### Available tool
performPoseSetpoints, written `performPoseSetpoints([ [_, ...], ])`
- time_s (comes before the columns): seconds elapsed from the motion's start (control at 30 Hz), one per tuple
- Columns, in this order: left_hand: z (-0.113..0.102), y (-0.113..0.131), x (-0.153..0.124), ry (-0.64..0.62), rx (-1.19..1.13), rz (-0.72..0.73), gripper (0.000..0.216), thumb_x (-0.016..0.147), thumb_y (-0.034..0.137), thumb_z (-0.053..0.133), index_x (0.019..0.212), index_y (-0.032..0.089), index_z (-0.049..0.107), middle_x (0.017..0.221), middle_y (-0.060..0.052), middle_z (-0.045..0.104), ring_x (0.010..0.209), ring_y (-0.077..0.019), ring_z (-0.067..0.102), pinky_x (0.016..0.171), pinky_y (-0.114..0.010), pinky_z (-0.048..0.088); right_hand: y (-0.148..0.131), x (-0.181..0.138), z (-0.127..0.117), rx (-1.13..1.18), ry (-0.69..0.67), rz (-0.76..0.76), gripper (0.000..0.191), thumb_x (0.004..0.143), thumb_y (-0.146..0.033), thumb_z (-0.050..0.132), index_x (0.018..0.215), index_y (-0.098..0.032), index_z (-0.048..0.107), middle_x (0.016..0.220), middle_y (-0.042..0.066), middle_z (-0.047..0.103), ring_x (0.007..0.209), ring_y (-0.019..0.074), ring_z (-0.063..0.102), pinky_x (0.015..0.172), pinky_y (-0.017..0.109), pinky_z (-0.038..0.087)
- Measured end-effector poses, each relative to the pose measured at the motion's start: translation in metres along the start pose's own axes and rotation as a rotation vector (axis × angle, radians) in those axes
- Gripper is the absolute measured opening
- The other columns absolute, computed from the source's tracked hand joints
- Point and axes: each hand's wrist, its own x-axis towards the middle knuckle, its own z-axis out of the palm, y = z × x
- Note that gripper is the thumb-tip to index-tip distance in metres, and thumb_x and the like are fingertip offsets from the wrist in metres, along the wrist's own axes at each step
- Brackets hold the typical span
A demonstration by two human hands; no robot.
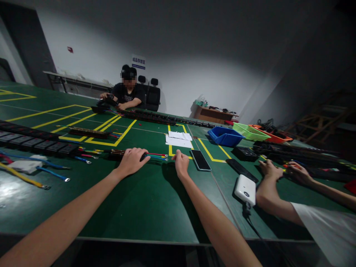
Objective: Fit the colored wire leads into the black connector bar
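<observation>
My left hand is wrapped over a wire bundle lying on the green table. Red, blue and green leads with ring terminals stick out to the right of that hand, and a dark sleeve shows to its left. Just right of the terminals, my right hand is closed with its fingers curled; whatever they may hold is hidden. A dark-screened phone lies beside it. White paper sheets rest beyond both hands.
A second wire bundle and black module strip lie left. Blue, green and orange bins stand right. Nearby are a white device and a co-worker's hands. Another person sits opposite.
</observation>
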Motion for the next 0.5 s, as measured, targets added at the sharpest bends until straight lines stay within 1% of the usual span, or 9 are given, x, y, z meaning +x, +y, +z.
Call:
performPoseSetpoints([
  [0.23, 0.0015, -0.0017, 0.0000, 0.007, -0.004, 0.004, 0.048, 0.099, 0.058, 0.037, 0.114, 0.023, 0.067, 0.112, -0.009, 0.073, 0.105, -0.0285, 0.064, 0.098, -0.048, 0.041, -0.0023, -0.0008, -0.0006, 0.028, -0.013, 0.016, 0.058, 0.095, -0.051, 0.038, 0.050, -0.022, 0.062, 0.048, 0.003, 0.057, 0.052, 0.0209, 0.055, 0.059, 0.033, 0.039],
  [0.5, 0.0034, -0.0016, 0.0005, 0.029, 0.051, 0.008, 0.046, 0.099, 0.056, 0.039, 0.113, 0.023, 0.067, 0.111, -0.009, 0.073, 0.104, -0.0292, 0.064, 0.095, -0.047, 0.041, -0.0054, -0.0019, -0.0002, 0.069, -0.006, 0.028, 0.058, 0.092, -0.051, 0.042, 0.048, -0.020, 0.062, 0.045, 0.002, 0.053, 0.051, 0.0193, 0.052, 0.060, 0.032, 0.036],
])
